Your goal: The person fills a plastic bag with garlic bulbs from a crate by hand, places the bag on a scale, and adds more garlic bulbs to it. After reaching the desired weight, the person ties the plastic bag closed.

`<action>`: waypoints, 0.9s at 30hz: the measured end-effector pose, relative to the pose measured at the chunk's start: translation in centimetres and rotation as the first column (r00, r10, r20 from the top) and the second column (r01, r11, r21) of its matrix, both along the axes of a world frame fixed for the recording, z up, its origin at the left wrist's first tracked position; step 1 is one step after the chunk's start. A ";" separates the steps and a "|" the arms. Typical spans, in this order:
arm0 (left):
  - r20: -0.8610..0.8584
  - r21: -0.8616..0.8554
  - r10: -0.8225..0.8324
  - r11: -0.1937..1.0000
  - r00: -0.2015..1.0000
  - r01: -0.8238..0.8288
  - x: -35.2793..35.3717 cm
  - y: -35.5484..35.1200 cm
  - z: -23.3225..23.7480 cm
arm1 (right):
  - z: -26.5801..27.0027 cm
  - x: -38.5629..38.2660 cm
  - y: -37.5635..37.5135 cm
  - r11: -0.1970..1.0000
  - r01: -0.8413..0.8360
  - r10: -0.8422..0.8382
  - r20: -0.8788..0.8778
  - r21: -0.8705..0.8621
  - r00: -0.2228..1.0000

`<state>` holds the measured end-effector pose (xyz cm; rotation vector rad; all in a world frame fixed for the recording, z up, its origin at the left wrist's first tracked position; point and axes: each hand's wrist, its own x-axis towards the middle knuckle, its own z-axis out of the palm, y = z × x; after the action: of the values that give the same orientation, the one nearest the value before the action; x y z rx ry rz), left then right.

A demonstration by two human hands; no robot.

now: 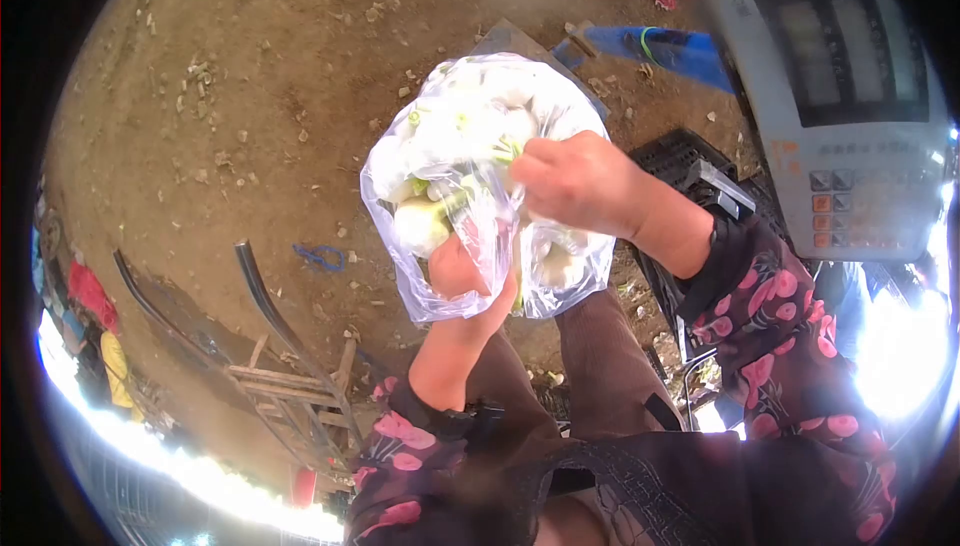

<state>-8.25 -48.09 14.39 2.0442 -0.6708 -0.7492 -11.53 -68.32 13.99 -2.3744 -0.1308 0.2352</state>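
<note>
A clear plastic bag (462, 151) full of white bulb vegetables with short green stem ends is in front of my body. One paler, yellowish bulb (420, 226) shows near the bag's opening. My left hand (462, 268) is at the near side of the bag, its curled fingers partly covered by the thin film, closed on the plastic. At the right side of the bag my right hand (572, 181) is closed in a pinch on the gathered plastic. A small green stem tip (507, 150) pokes out beside its fingers. My fingertips are mostly hidden.
A weighing scale's display and keypad (850, 96) stand close on the right, beside a black crate (680, 161). A blue tube-like object (660, 51) lies behind the bag. A metal-framed hand cart (290, 376) is at lower left. Blue cord (320, 257) and scraps litter the dirt floor.
</note>
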 end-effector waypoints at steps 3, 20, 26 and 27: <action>0.057 0.047 -0.116 0.992 0.992 0.114 -0.7 1.9 -0.6 | -2.1 -1.2 -0.1 0.998 0.057 -0.057 0.022 -0.003 0.998; -0.001 -0.096 -0.589 0.804 0.808 0.587 11.7 -0.1 6.7 | 13.7 -9.2 6.7 0.688 0.720 -0.721 -0.027 0.089 0.692; -0.590 -0.376 -0.631 0.767 0.503 0.521 15.2 1.1 10.1 | 15.7 -7.4 9.9 0.455 0.890 -0.888 -0.066 0.010 0.455; -0.574 -0.439 -0.677 0.730 0.461 0.525 15.3 1.0 11.2 | 15.7 -7.2 10.2 0.439 0.897 -0.891 -0.105 0.056 0.442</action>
<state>7.05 -47.09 25.60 1.1009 -0.9626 -1.7054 -18.77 -58.15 29.69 -1.9863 1.1348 -0.2292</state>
